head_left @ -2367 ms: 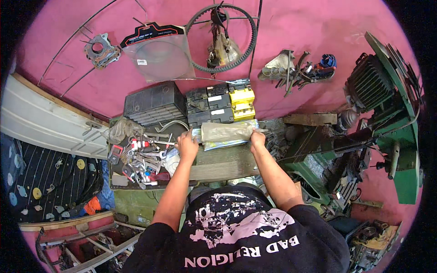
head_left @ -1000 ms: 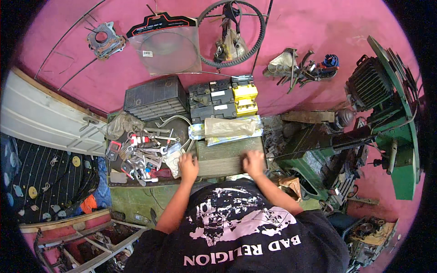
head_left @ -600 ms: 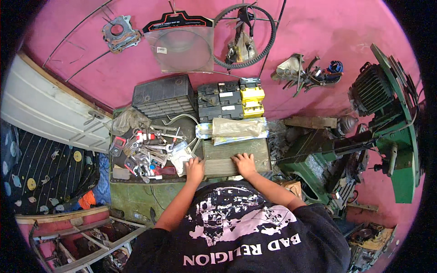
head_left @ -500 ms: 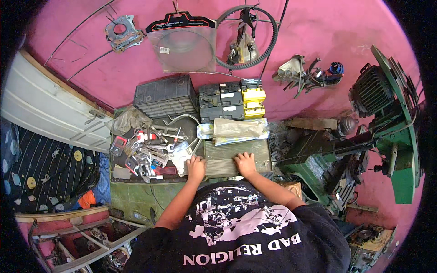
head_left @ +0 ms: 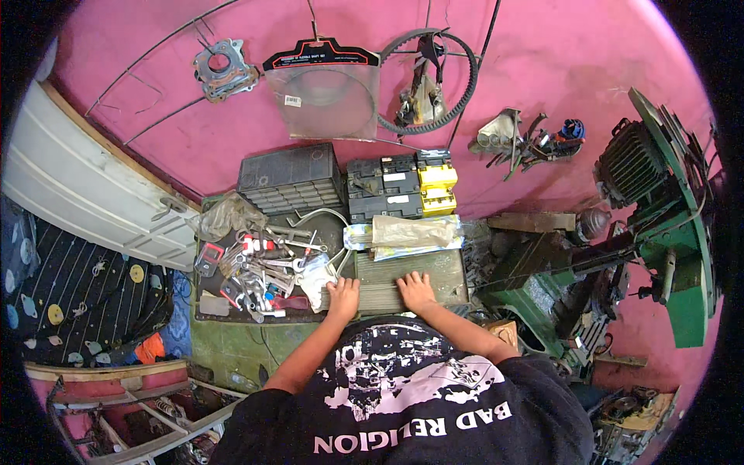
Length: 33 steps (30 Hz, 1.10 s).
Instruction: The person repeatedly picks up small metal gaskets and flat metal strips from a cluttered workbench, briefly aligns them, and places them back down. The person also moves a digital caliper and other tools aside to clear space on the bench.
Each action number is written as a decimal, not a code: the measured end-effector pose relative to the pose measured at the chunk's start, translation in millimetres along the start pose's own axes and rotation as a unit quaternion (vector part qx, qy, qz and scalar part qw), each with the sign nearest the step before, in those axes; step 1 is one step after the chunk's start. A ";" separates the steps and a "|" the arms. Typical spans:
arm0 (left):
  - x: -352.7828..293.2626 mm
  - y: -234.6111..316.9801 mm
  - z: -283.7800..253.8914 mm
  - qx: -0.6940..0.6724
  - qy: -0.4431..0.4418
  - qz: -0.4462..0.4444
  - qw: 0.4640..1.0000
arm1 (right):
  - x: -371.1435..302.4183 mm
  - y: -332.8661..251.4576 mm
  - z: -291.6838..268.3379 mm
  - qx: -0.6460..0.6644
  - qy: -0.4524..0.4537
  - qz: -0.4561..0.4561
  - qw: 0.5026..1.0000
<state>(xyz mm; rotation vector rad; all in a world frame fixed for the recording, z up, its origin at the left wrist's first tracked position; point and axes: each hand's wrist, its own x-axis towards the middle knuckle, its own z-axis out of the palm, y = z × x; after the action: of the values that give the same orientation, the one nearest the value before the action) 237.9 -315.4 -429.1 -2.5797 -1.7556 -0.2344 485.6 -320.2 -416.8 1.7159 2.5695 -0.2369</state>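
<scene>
My left hand (head_left: 342, 296) lies at the left edge of a row of thin, straight grey-green rods or ribs (head_left: 380, 293); whether they are loose or part of a panel I cannot tell. Fingers of that hand point away from me and look stretched out. On the right side, my right hand (head_left: 417, 291) rests with its fingers spread over the same ribbed surface. Nothing shows inside either hand, though the undersides of both are hidden. Just beyond lie a folded brown paper wrapper (head_left: 411, 234) and a patterned packet (head_left: 356, 237) under it.
Wrenches and other hand tools (head_left: 267, 275) are heaped left of my left hand, beside a white cloth (head_left: 314, 285). Behind stand a black drawer cabinet (head_left: 291, 174) and black and yellow batteries (head_left: 395, 186). A green drill press (head_left: 674, 271) stands at the right.
My view has tilted, so the scene sits lower and slightly farther right in the picture. Both hands remain at the ribbed surface, with the right hand slightly closer to the left.
</scene>
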 end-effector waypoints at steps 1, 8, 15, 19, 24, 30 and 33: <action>-1.0 -1.2 1.9 -0.002 -0.012 -0.003 1.000 | 0.5 1.1 4.9 0.004 -0.004 0.007 1.000; 7.2 -6.9 -4.4 -0.021 -0.033 0.021 0.999 | 13.0 -3.2 -2.4 -0.035 0.000 0.013 0.999; 6.4 -5.4 -11.8 -0.026 -0.016 0.047 0.998 | 6.1 -1.2 -0.9 -0.015 0.006 0.005 1.000; 10.1 -3.8 -8.3 -0.022 -0.023 0.044 0.999 | 3.9 -0.6 0.5 -0.017 0.015 0.003 1.000; 10.1 -4.4 -4.5 -0.023 -0.021 0.045 0.999 | 6.0 3.5 -2.3 -0.007 -0.010 -0.002 1.000; 8.7 -7.9 -8.3 -0.006 -0.028 0.073 0.997 | 10.1 4.4 2.9 -0.029 -0.018 0.003 0.999; 10.2 -7.9 -10.9 -0.007 -0.007 0.077 0.997 | 8.9 6.5 3.5 -0.011 0.008 0.000 1.000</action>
<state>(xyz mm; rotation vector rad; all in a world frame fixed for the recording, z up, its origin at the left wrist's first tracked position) 233.0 -304.1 -417.6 -2.7153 -1.5539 -0.2268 488.0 -310.2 -422.1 1.7185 2.5726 -0.1959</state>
